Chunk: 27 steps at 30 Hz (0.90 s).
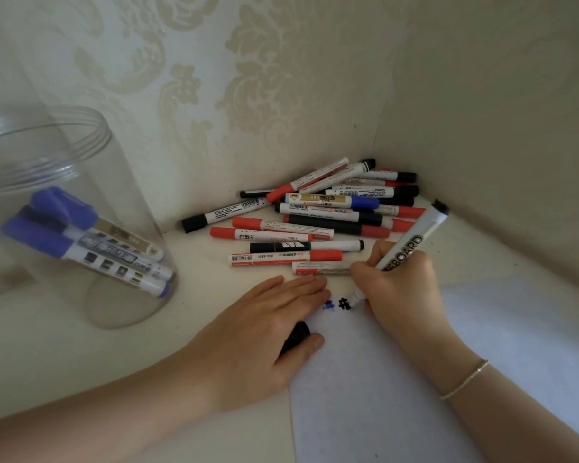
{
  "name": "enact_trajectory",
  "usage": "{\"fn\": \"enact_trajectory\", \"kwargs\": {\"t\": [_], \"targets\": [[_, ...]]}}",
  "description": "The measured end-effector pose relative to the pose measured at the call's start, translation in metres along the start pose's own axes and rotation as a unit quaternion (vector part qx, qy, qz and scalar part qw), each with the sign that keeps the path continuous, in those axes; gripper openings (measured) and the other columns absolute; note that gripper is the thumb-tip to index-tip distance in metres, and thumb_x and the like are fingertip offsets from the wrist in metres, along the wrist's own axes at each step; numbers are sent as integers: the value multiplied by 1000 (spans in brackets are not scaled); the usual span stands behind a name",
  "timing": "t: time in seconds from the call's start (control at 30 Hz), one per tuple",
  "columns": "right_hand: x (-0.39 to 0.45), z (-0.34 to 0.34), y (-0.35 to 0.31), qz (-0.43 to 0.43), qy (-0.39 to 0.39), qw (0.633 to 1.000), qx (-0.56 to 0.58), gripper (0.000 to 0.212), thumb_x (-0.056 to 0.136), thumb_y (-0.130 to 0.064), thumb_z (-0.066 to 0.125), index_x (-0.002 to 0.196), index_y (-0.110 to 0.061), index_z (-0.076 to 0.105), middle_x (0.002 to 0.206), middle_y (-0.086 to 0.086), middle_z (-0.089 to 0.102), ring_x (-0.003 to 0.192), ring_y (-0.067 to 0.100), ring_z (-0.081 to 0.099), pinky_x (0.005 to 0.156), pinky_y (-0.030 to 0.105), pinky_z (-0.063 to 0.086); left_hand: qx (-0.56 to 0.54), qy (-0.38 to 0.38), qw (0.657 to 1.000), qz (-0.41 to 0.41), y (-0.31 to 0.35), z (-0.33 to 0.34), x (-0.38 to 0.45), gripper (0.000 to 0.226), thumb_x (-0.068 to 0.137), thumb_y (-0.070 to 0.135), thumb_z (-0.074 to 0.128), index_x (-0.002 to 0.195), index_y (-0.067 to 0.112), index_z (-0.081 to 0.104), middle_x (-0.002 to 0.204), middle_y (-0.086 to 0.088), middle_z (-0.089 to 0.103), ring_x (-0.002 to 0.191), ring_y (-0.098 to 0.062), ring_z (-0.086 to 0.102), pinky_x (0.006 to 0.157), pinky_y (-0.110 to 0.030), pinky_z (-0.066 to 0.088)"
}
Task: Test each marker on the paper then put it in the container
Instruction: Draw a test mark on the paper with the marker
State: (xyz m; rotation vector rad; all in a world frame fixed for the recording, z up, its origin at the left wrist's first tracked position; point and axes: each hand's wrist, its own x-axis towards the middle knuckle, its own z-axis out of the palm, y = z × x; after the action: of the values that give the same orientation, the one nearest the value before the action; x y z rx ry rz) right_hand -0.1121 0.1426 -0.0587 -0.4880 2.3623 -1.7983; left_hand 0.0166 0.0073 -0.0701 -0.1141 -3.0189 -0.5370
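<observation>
My right hand (398,289) grips a white whiteboard marker (411,243) with a black end, its tip down on the white paper (415,379) beside a fresh black scribble (344,303). A blue scribble (329,305) lies just left of it. My left hand (264,332) rests flat on the paper's left edge, with the black cap (296,335) held between thumb and palm. A clear plastic jar (47,212) at the left holds three blue-capped markers (81,242). A pile of several red, black and blue markers (315,215) lies in the corner behind my hands.
Patterned wallpaper forms the back wall, and a plain panel (482,128) closes the right side, making a tight corner around the pile. The cream tabletop (198,295) shows between the jar and my left hand.
</observation>
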Motion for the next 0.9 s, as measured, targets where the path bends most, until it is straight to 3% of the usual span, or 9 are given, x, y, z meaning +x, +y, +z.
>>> {"fn": "enact_trajectory", "kwargs": {"t": [0.1, 0.2, 0.3, 0.37, 0.47, 0.57, 0.9], "targets": [[0, -3, -2, -5, -8, 998, 54, 18, 77, 5, 60, 65, 9, 48, 52, 22, 50, 37, 16, 44, 39, 20, 37, -1, 0, 1000, -1, -1, 0, 1, 64, 90, 58, 19, 148, 33, 26, 153, 24, 15, 138, 14, 1, 114, -13, -3], [-1, -9, -7, -24, -35, 987, 156, 25, 79, -1, 71, 66, -1, 50, 49, 11, 48, 34, 13, 41, 36, 19, 34, -6, 2, 1000, -3, -2, 0, 0, 63, 90, 59, 20, 147, 34, 29, 153, 24, 19, 138, 15, 4, 114, -13, -1], [-3, -10, -13, 21, -130, 924, 359, 11, 72, -12, 68, 63, -9, 62, 62, 7, 62, 49, 17, 57, 48, 24, 49, -7, 3, 1000, -3, -3, -1, 1, 63, 90, 59, 20, 146, 34, 30, 152, 25, 20, 138, 15, 5, 114, -13, 1], [-4, -10, -15, 81, -177, 874, 445, 25, 78, -20, 57, 60, -7, 68, 63, 9, 64, 51, 20, 60, 49, 26, 51, -8, 1, 1000, -5, -3, -1, 2, 63, 89, 59, 21, 146, 35, 30, 152, 26, 19, 137, 17, 3, 113, -12, 0], [-7, -10, -15, 102, -205, 880, 416, 29, 77, -23, 57, 54, -6, 61, 51, 11, 53, 32, 17, 43, 35, 18, 35, -11, -3, 1000, -5, -3, -1, 2, 61, 90, 57, 25, 147, 36, 28, 151, 27, 19, 135, 19, 2, 113, -11, -1], [-8, -9, -10, 82, -206, 909, 353, 26, 71, -13, 64, 51, -9, 49, 53, 12, 51, 28, 15, 35, 34, 16, 25, -12, -8, 1000, -5, -3, -1, 2, 61, 90, 56, 25, 147, 35, 28, 153, 26, 19, 137, 16, 3, 114, -14, 0], [-11, -5, -6, 25, -205, 941, 269, 23, 73, -11, 61, 53, -7, 52, 53, 13, 57, 32, 19, 40, 34, 20, 31, -19, -2, 1000, -1, -4, 1, 3, 62, 90, 57, 24, 147, 35, 29, 153, 26, 21, 138, 15, 5, 115, -14, 3]]}}
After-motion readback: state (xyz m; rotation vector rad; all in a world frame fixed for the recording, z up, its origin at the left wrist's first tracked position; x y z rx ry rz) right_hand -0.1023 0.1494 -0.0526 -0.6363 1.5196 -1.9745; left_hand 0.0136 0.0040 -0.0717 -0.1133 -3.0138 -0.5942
